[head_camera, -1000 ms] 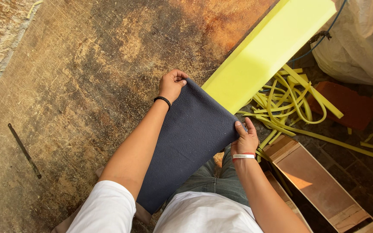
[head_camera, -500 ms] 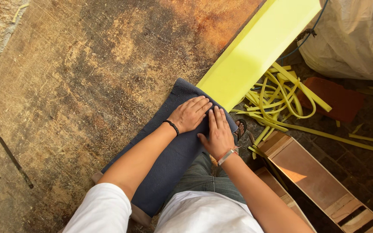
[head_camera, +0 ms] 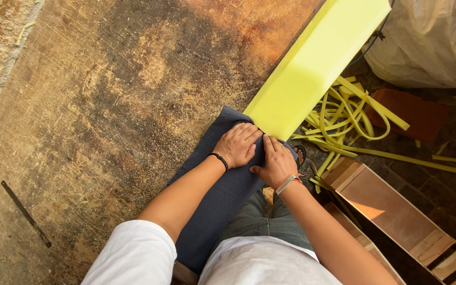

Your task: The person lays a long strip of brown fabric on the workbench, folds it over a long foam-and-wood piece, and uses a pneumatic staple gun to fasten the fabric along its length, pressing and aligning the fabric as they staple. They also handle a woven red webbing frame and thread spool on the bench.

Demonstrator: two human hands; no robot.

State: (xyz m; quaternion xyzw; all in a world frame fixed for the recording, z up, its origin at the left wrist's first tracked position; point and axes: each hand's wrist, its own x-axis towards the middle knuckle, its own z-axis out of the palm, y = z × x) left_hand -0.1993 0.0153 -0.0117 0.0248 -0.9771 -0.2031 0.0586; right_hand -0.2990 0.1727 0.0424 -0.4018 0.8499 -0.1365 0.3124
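Note:
A dark blue-grey cloth sheet (head_camera: pixel 222 198) lies over the near edge of a worn brown worktable (head_camera: pixel 106 116). My left hand (head_camera: pixel 237 144) rests flat on its far end, fingers spread, with a black band on the wrist. Beside it, my right hand (head_camera: pixel 275 162) also presses palm-down on the cloth, wearing a red and white wristband. Both hands sit right against the near end of a long yellow foam slab (head_camera: pixel 317 63) that lies on the table's right edge and runs away to the upper right.
A thin dark metal strip (head_camera: pixel 26 214) lies at the table's left. On the floor to the right are yellow foam offcut strips (head_camera: pixel 344 121), a red brick (head_camera: pixel 412 113), a white sack (head_camera: pixel 434 42) and a wooden box frame (head_camera: pixel 391 211).
The cloth was held up by its two far corners; it has been laid down on the table. Both hands moved together and now press flat on its far end.

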